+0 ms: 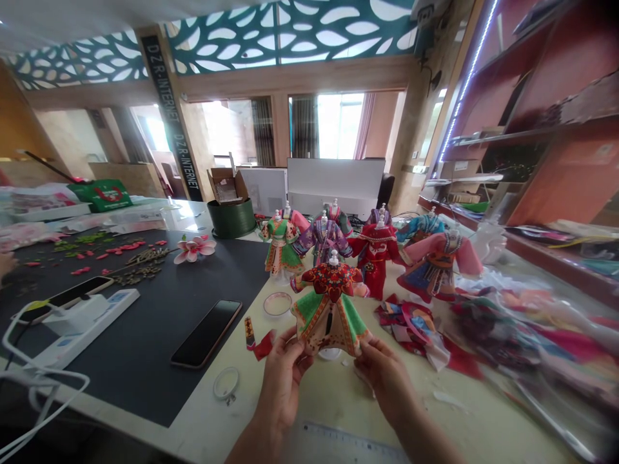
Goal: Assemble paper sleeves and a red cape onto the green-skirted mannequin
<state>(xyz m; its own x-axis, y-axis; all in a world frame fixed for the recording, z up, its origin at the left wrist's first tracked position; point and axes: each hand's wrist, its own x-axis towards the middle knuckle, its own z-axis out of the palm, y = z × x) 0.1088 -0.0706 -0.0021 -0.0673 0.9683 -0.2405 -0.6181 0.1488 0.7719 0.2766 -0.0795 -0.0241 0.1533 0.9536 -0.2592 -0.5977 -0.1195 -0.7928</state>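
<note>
A small doll dress with a red patterned top and a green and cream skirt hangs on a little white stand in front of me. My left hand pinches the skirt's lower left hem between thumb and fingers. At the lower right hem, my right hand grips the fabric the same way, so the skirt is spread between both hands. Beneath it the stand's white round base partly shows. Beside my left hand lie a red fabric scrap and a narrow patterned strip.
Several dressed stands, among them a red dress, stand behind. Fabric pieces lie to the right. A phone, a tape roll, a power strip and a pink flower are on the left; a ruler lies in front.
</note>
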